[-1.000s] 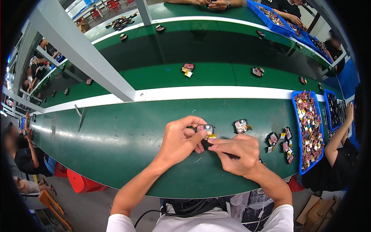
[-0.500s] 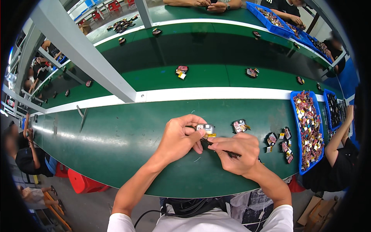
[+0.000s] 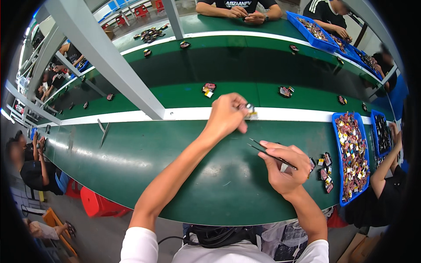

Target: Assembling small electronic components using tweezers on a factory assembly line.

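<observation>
My left hand [image 3: 224, 117] is raised over the white rail at the far edge of the green table. Its fingers pinch a small electronic assembly [image 3: 250, 109] with a dark casing and a yellow-and-white tab, blurred by motion. Nearer to me and to the right, my right hand [image 3: 287, 170] grips black tweezers [image 3: 258, 147]. The tweezer tips are apart with nothing between them, pointing up and left. Just right of that hand lie several similar assemblies [image 3: 324, 173] on the table. Whatever sits under my right hand is mostly hidden.
A blue tray [image 3: 335, 151] heaped with small red, white and yellow parts stands at the right, a second blue tray [image 3: 382, 151] beyond it. Beyond the rail [image 3: 289, 115], spaced assemblies [image 3: 209, 89] lie on a green belt. A grey post [image 3: 109, 57] slants at left. Co-workers sit around.
My left hand has carried the assembly up and away from me, toward the rail. My right hand has drawn apart from it with the tweezers, slightly to the right. The view has shifted slightly.
</observation>
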Action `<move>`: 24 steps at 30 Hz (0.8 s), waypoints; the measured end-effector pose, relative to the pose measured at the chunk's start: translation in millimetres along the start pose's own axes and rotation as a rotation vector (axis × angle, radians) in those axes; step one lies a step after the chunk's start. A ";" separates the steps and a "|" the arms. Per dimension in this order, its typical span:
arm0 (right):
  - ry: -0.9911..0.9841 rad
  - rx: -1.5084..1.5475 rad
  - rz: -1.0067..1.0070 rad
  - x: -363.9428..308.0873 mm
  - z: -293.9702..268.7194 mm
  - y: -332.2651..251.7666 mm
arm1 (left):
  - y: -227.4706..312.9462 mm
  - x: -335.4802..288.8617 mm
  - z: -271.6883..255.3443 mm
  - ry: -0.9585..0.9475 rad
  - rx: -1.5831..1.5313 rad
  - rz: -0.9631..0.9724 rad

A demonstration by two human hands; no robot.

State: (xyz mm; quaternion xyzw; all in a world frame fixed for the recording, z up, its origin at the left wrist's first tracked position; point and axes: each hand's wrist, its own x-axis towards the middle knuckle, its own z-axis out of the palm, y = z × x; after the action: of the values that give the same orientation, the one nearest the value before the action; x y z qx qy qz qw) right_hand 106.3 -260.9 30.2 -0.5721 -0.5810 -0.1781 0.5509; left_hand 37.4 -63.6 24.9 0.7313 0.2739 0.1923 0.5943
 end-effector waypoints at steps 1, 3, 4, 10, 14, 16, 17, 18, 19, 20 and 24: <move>0.002 0.006 -0.008 0.5 -0.4 0.1 | -1.0 19.2 4.8 -0.020 -0.058 0.016; 0.017 0.037 0.047 0.3 -0.2 0.3 | 5.1 44.6 12.2 0.003 0.039 0.049; 0.014 0.071 0.026 4.0 6.1 -4.6 | -28.1 69.0 -0.3 0.135 0.391 0.230; 0.023 0.087 0.129 -3.0 -2.9 4.6 | -13.9 94.6 -72.8 0.213 1.008 0.260; -0.009 0.132 0.137 -0.8 -1.1 2.1 | -18.0 90.3 -110.9 0.031 0.961 0.245; -0.029 0.140 0.127 -1.2 1.0 1.4 | -19.8 91.9 -116.9 0.039 0.964 0.201; -0.028 0.154 0.134 -2.2 2.7 1.8 | -21.2 91.6 -120.8 0.043 0.965 0.160; -0.027 0.165 0.144 -3.3 3.7 2.4 | -22.4 90.4 -122.3 0.046 0.964 0.156; -0.031 0.170 0.142 -3.7 4.0 2.1 | -23.5 88.7 -124.2 0.072 0.978 0.132; -0.035 0.168 0.150 -4.0 4.3 1.3 | -24.4 86.3 -126.8 0.101 0.993 0.107; -0.015 0.222 0.218 -7.9 6.6 -0.3 | -17.0 63.3 -131.9 0.114 0.873 -0.047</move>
State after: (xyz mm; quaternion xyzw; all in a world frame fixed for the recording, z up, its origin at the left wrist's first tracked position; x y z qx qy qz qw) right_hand 101.1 -259.1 21.5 -0.5686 -0.5356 -0.0477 0.6225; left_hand 3.6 79.4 34.5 0.8957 0.3783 0.0851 0.2178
